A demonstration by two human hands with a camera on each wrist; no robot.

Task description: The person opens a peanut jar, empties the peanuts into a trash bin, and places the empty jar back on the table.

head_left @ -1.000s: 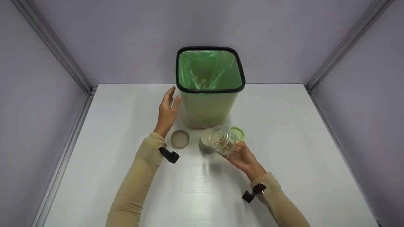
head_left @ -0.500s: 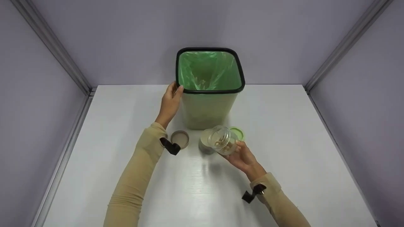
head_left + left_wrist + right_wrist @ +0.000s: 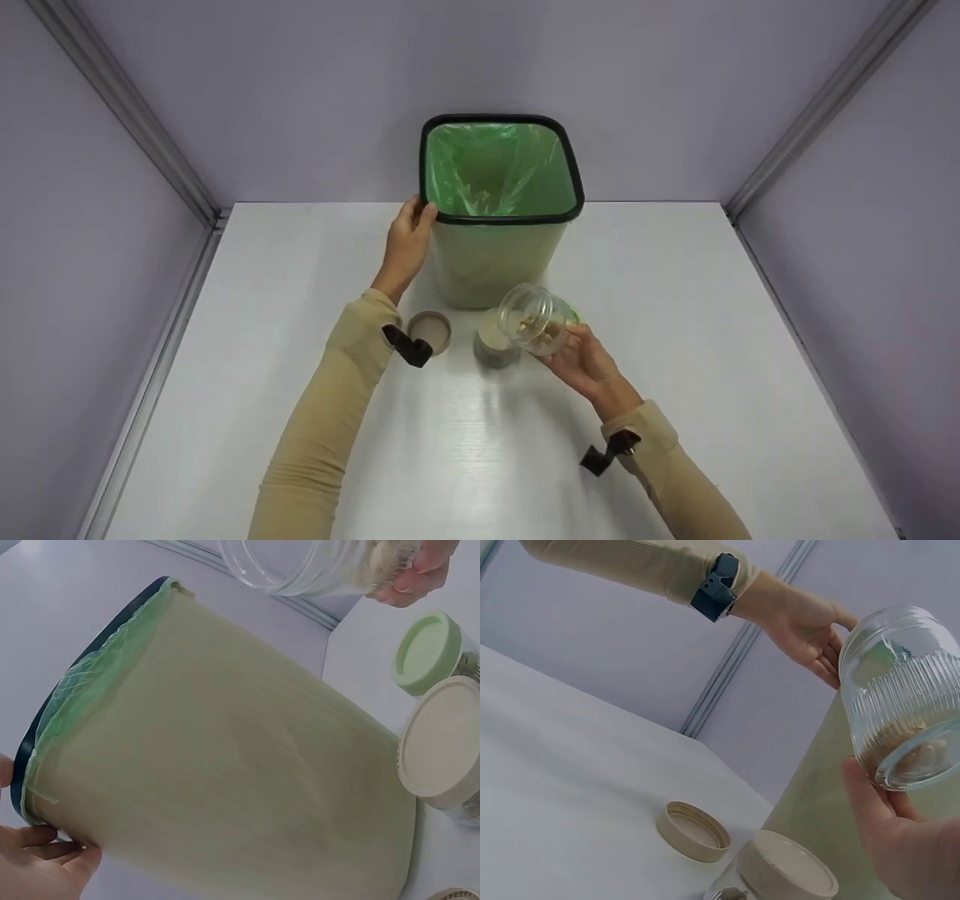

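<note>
Since a second ago our left hand (image 3: 407,241) has closed the gap to the bin (image 3: 495,255) and now rests on its left wall just under the black rim, fingers (image 3: 52,851) laid fairly straight against it rather than curled round it, while our right hand (image 3: 585,364) has lifted the glass jar (image 3: 531,319) a little higher and nearer the bin's front. The right fingers (image 3: 870,795) wrap the jar's base; it lies tilted, its open mouth turned toward the bin, with a small heap of pale brown bits still sitting in its lower end. Its mouth is still below the bin's rim and in front of the bin, so nothing is pouring yet. We judge the work as partly done: this jar is already open, a loose beige lid (image 3: 430,330) lies upturned on the counter (image 3: 675,337) in front of the bin's left corner, and something pale already lies at the bottom of the green liner (image 3: 495,169). A second jar with a cream lid (image 3: 493,346) stands closed in front of the bin, and a green-lidded jar (image 3: 427,652) just behind it, both seemingly yet to be dealt with.
</note>
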